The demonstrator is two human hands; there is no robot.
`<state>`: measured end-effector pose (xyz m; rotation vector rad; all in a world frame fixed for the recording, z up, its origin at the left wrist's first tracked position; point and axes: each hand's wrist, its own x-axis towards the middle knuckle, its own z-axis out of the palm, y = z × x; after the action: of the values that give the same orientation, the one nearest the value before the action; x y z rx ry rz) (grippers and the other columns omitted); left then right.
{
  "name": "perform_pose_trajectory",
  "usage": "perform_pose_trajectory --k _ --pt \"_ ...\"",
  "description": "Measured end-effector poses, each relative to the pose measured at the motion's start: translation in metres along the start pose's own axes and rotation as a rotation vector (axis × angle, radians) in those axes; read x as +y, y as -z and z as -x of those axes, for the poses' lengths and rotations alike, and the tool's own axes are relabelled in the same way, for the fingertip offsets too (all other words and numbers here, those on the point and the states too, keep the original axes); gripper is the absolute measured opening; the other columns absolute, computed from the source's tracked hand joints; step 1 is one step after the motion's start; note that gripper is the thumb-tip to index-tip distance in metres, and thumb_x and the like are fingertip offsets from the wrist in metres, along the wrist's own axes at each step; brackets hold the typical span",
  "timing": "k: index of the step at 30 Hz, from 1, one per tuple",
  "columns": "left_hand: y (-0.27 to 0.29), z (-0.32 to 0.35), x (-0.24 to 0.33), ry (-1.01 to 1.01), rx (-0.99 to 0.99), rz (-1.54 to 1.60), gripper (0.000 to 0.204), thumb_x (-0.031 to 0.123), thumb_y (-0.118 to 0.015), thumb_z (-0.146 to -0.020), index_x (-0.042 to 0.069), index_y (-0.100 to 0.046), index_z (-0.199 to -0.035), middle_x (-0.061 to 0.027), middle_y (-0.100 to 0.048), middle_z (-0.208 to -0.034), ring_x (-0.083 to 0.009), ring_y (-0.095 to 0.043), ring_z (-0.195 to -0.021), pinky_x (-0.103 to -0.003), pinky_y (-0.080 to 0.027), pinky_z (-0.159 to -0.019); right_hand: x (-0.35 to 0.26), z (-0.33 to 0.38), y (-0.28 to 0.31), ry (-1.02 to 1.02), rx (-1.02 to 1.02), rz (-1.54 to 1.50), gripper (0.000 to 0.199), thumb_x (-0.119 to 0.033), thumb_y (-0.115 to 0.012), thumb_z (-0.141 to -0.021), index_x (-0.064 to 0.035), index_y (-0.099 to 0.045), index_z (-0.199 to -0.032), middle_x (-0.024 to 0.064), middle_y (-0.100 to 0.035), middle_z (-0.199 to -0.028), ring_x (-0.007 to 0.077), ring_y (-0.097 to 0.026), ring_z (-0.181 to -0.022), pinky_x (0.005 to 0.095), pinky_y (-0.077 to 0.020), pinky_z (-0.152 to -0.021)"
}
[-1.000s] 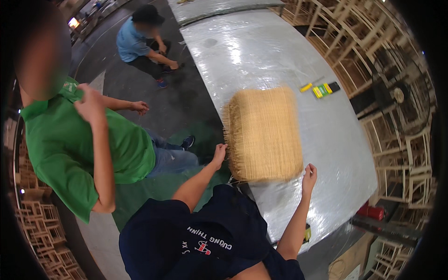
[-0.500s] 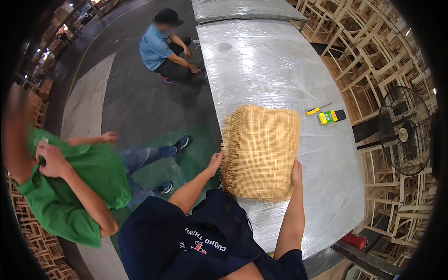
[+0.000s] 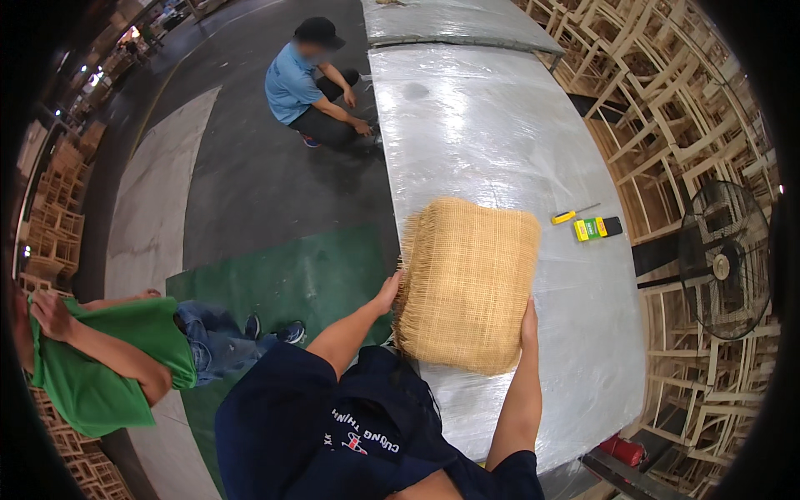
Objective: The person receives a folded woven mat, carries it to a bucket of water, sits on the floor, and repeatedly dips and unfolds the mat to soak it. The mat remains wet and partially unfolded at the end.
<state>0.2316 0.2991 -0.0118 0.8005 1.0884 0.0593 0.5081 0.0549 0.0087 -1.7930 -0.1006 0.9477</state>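
A stack of woven cane webbing sheets [image 3: 471, 283], straw-coloured with frayed strands along its left side, lies on the table covered in clear plastic film [image 3: 583, 350]. My left hand [image 3: 387, 294] grips the frayed left edge, its fingertips hidden among the strands. Against the right edge of the stack is my right hand [image 3: 529, 323], thumb side up, the other fingers out of sight beneath or behind the sheets. Both hands hold the stack between them, near its front half.
Beyond the stack on the right lie a yellow-handled screwdriver [image 3: 562, 217] and a yellow, green and black box-like item [image 3: 597, 229]. A black fan [image 3: 722, 260] and wooden frames [image 3: 667, 108] line the right. One person in blue [image 3: 292, 87] squats far left; another in green [image 3: 108, 358] stands left.
The view has shifted slightly, and the stack looks a little turned, with both my hands still at its sides. The person in green has moved farther left, away from me.
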Motion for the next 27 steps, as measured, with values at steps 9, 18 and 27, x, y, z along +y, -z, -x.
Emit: perform_pose_trajectory --k 9,18,27 --pt "0.003 0.004 0.000 0.080 0.100 -0.280 0.085 0.066 -0.034 -0.099 0.005 -0.023 -0.157 -0.0160 -0.019 -0.162 -0.0316 -0.022 -0.149 -0.051 -0.022 -0.120 -0.002 0.010 -0.005 -0.115 0.002 0.041 0.084 -0.066 -0.030 -0.101 0.0039 -0.045 -0.146 0.0223 -0.053 -0.143 0.0331 -0.054 -0.129 0.0390 -0.0436 -0.106" --pt "0.018 0.008 0.011 -0.021 0.034 -0.410 0.089 0.068 -0.038 -0.097 -0.003 -0.031 -0.150 -0.0216 -0.035 -0.154 -0.0328 -0.037 -0.142 -0.047 -0.033 -0.112 0.024 0.023 -0.009 -0.102 0.025 0.091 0.090 -0.073 -0.027 -0.098 0.0003 -0.046 -0.147 0.0205 -0.053 -0.144 0.0312 -0.051 -0.132 0.0392 -0.0440 -0.105" --pt "0.010 0.028 0.002 -0.046 0.119 -0.212 0.079 0.064 -0.041 -0.098 -0.002 -0.042 -0.142 -0.0184 -0.051 -0.134 -0.0305 -0.049 -0.127 -0.045 -0.039 -0.105 0.026 0.019 -0.010 -0.169 0.040 -0.019 0.091 -0.071 -0.021 -0.099 0.0041 -0.049 -0.143 0.0236 -0.056 -0.139 0.0337 -0.056 -0.127 0.0410 -0.0458 -0.104"
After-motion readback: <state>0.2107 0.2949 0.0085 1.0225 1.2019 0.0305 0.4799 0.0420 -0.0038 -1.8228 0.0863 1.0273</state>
